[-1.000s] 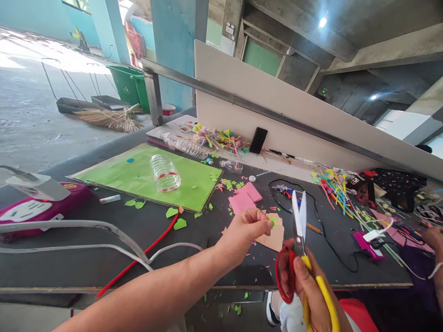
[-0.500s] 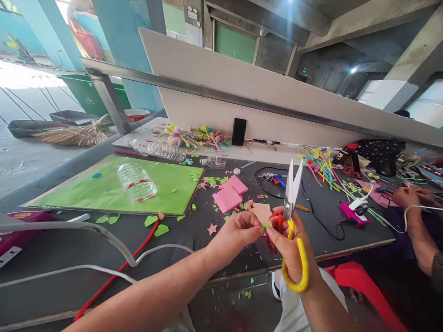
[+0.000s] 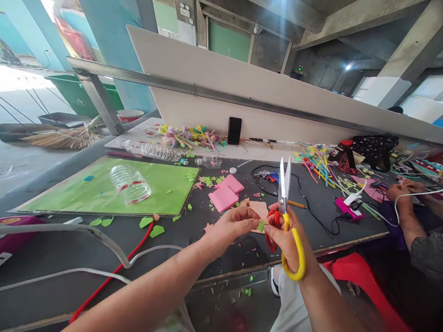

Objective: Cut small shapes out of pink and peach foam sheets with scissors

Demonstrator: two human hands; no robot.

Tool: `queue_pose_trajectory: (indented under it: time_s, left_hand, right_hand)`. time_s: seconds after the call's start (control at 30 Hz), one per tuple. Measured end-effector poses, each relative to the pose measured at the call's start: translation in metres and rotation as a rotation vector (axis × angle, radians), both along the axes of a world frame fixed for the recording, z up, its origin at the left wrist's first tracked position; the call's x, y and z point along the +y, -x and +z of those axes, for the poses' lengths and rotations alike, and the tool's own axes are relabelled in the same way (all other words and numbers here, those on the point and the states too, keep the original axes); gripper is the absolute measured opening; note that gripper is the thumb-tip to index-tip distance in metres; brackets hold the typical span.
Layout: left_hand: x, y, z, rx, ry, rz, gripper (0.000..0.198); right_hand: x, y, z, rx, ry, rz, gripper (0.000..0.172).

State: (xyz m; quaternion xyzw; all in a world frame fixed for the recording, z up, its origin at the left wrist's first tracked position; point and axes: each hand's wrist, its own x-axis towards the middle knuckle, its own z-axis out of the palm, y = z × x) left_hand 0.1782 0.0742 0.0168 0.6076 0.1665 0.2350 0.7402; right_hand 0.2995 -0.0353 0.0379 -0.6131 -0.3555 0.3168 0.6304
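Note:
A small green paper star (image 3: 262, 226) sits between the fingertips of both hands, above the dark table. My left hand (image 3: 230, 233) pinches one side of it with thumb and finger. On the other side, my right thumb touches the star. My right hand (image 3: 289, 240) is also closed around scissors (image 3: 284, 189) with one yellow and one red handle; their blades point up and stand slightly apart. Behind the hands lie pink paper squares (image 3: 224, 198), a peach paper sheet (image 3: 259, 209) and loose green paper stars (image 3: 209, 180). My right palm is partly hidden by the handles.
A plastic bottle (image 3: 129, 184) lies on a green sheet (image 3: 79, 193) at left. A glue gun (image 3: 274, 176) with a black cord is beyond the scissors. A phone (image 3: 234, 131) leans on the white board. At right, a co-worker's hands (image 3: 403, 193) are near a pink power strip (image 3: 349, 209).
The green paper piece has turned and its star shape now shows. My left fingers have loosened a little, and the whole view has shifted slightly.

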Motion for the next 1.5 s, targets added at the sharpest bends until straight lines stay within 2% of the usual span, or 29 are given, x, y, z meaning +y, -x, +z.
queue_pose_trajectory:
  time_s: [0.33,0.57,0.7,0.87,0.97,1.07,1.13,1.2,1.27,1.37,1.5]
  left_hand:
    - [0.002,0.000,0.008,0.279,-0.227,-0.079,0.031]
    - [0.014,0.003,0.013,0.420,-0.398,-0.298,0.031]
    - [0.017,0.005,0.013,0.511,-0.494,-0.347,0.031]
    - [0.016,0.007,0.014,0.559,-0.518,-0.399,0.027]
    - [0.014,0.008,0.013,0.559,-0.514,-0.391,0.017]
    - [0.013,0.009,0.010,0.501,-0.452,-0.339,0.011]
    - [0.015,0.010,0.008,0.422,-0.320,-0.294,0.010]
    - [0.015,0.010,0.009,0.273,-0.145,-0.179,0.012]
    - [0.013,0.010,0.012,0.067,0.016,0.012,0.014]
    - [0.004,0.011,0.020,-0.194,0.205,0.272,0.016]
    - [-0.009,0.012,0.032,-0.402,0.383,0.468,0.013]
  right_hand:
    - [0.004,0.000,-0.009,-0.103,0.053,-0.003,0.040]
    - [0.008,-0.004,-0.028,-0.145,0.083,0.081,0.038]
    - [0.008,-0.002,-0.034,-0.143,0.096,0.130,0.035]
    - [0.005,0.002,-0.034,-0.141,0.097,0.172,0.034]
    - [0.005,0.005,-0.033,-0.150,0.113,0.163,0.033]
    - [0.003,0.006,-0.024,-0.149,0.115,0.152,0.030]
    - [0.000,0.006,-0.014,-0.147,0.096,0.144,0.030]
    - [-0.004,0.006,-0.004,-0.159,0.071,0.120,0.028]
    - [-0.007,0.007,-0.001,-0.172,0.050,0.085,0.024]
    - [-0.009,0.013,-0.010,-0.106,-0.004,0.095,0.036]
    - [-0.008,0.024,-0.031,-0.029,-0.049,0.112,0.050]
